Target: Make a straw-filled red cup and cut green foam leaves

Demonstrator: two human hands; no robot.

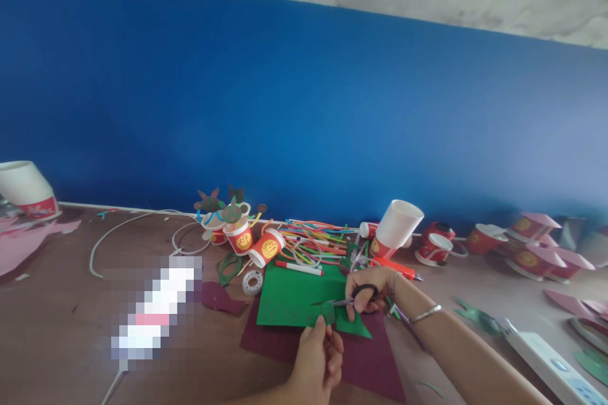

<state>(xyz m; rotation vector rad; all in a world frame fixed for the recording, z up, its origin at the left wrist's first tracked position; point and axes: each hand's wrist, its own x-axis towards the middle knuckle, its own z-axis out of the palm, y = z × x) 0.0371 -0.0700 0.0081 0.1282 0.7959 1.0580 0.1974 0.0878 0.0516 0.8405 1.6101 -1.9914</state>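
Observation:
My right hand (368, 291) is closed round the dark handles of a pair of scissors (338, 302), whose blades point left. Between the thumb and fingers of my left hand (317, 354) is a small piece of green paper (327, 314), right by the blades. Whether the blades are cutting into it I cannot tell. Under both hands lies a green paper sheet (285, 297), on top of a dark maroon sheet (375, 367). A red-and-white marker (299, 268) rests along the green sheet's far edge, with a roll of white tape (253, 281) to its left.
Behind the sheets lie many coloured pipe cleaners (313, 237). Red paper cups with paper figures (239, 235) stand left of them, and a stack of white cups (396, 228) stands right. An orange box cutter (396, 267) and a power strip (551, 361) lie on the right.

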